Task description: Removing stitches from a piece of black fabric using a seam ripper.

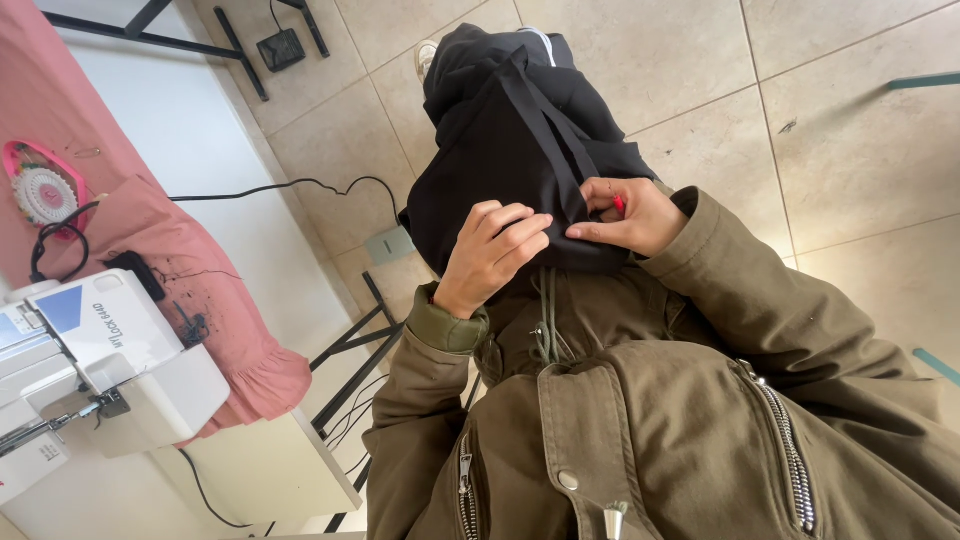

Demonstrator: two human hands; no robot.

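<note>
A black garment [500, 140] with a long black strap [545, 130] lies over my lap. My left hand [492, 255] pinches the cloth near the strap's lower end, fingers curled shut on it. Just beside it, my right hand [632, 215] presses the strap end against the cloth with the thumb and holds a small red tool [619, 205] between the fingers. What kind of tool it is stays hidden by the fingers. Both arms are in olive jacket sleeves [760, 300].
A white table [200, 140] stands at the left with a white sewing machine [80, 360], a pink garment [190, 270], a round pin wheel [42, 192] and black cables [270, 186]. A black foot pedal [280, 48] sits on the tiled floor [820, 130].
</note>
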